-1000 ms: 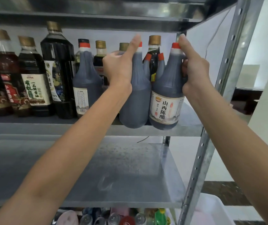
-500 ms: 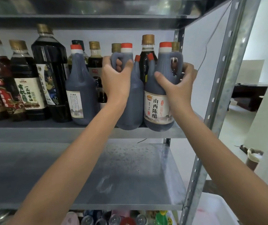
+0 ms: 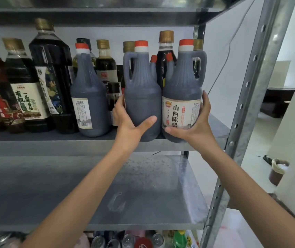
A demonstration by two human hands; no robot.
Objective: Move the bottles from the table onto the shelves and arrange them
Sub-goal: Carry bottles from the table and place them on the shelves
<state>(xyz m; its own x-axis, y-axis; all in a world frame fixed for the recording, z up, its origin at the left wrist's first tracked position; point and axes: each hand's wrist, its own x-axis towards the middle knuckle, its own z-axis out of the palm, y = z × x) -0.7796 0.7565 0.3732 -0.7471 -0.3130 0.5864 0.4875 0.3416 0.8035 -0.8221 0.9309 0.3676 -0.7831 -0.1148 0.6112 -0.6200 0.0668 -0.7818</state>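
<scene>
On grey metal shelf point(image 3: 35, 145): btls point(image 3: 182, 83); speckled shelf point(image 3: 143, 194) below; white wall point(image 3: 212, 42) rt

Bottles point(image 3: 53, 77) crowd upper shelf point(image 3: 35, 138), lower shelf point(image 3: 71, 185) — open

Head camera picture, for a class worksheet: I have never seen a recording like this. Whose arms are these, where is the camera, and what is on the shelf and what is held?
There is no machine here. A person wears one wide-angle camera on the head, looking forward and down, so the two bare arms reaching in from below are the person's own. The left hand grips the lower body of a plain jug with a red cap. The right hand grips a labelled jug right beside it, and the two jugs touch. Both are upright at the front edge of a grey metal shelf. Further left on that shelf stand other dark sauce bottles. Under the lower shelf, the tops of some cans show.
</scene>
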